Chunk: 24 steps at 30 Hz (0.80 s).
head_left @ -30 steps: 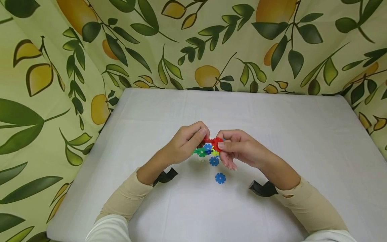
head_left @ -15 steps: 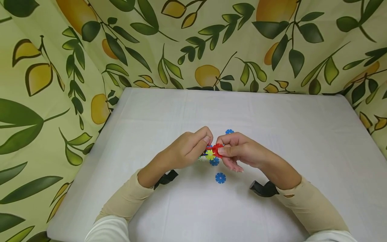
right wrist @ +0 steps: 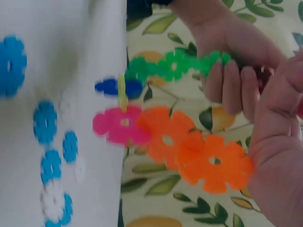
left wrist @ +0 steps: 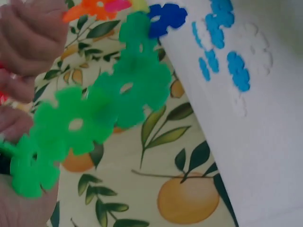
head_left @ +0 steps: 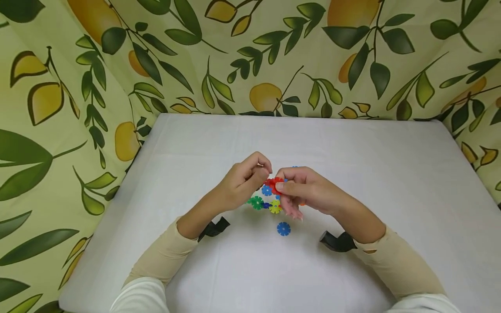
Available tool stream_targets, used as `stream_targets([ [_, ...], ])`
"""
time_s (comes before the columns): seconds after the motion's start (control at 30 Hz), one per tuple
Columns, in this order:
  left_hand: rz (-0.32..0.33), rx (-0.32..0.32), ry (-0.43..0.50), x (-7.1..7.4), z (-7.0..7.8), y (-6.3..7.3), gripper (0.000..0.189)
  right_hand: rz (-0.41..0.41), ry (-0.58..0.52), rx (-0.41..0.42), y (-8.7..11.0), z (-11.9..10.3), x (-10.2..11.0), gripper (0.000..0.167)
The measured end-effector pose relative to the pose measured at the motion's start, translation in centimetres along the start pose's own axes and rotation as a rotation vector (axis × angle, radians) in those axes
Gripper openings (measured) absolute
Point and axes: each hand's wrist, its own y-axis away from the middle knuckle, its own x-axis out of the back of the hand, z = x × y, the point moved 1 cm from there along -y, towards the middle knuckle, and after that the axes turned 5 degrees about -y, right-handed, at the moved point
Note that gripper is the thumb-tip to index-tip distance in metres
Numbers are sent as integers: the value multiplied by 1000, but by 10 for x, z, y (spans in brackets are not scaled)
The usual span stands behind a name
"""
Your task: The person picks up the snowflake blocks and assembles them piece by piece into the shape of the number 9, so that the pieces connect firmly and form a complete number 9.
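Both hands meet over the white table, working a chain of notched plastic snowflake discs. My right hand pinches red discs between thumb and forefinger. The left hand has its thumb tip right at the red end, its index finger raised slightly. Below hang a green disc, a dark blue one and a yellow disc. In the right wrist view, the green section runs to the left hand's curled fingers; a pink disc and orange discs lead toward the right hand.
A loose blue disc lies on the white table in front of the hands. Several more blue discs and white discs lie beneath. Patterned cloth hangs behind and at the sides.
Both hands dipped toward the table, then rose again with the chain. The left index finger has lifted from its thumb, and more of the red discs shows.
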Motion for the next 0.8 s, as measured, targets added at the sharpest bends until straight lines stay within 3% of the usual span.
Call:
stream_targets([
  [0.13,-27,17,-68,11,3,2,39,79,142,48,4,-8,16,17],
  [0.2,-4,31,-146,17,4,2,42,169,305,56,7,-12,25,16],
  [0.23,11,35,-180,21,4,2,43,220,436,36,8,-13,30,15],
  [0.3,37,42,-230,27,5,3,42,316,776,-78,10,-13,37,11],
  [0.33,48,37,-248,30,5,3,42,336,954,-177,11,-12,40,11],
  [0.37,57,34,-258,33,6,3,41,328,1109,-283,11,-9,42,14],
  [0.43,68,32,-273,37,8,4,40,255,1310,-499,11,-2,46,27],
  [0.53,69,28,-277,39,8,4,39,147,1362,-660,9,12,52,35],
  [0.7,48,26,-238,42,7,6,38,107,1327,-627,3,28,61,17],
  [0.8,49,18,-214,44,6,6,39,102,1297,-628,2,30,64,20],
])
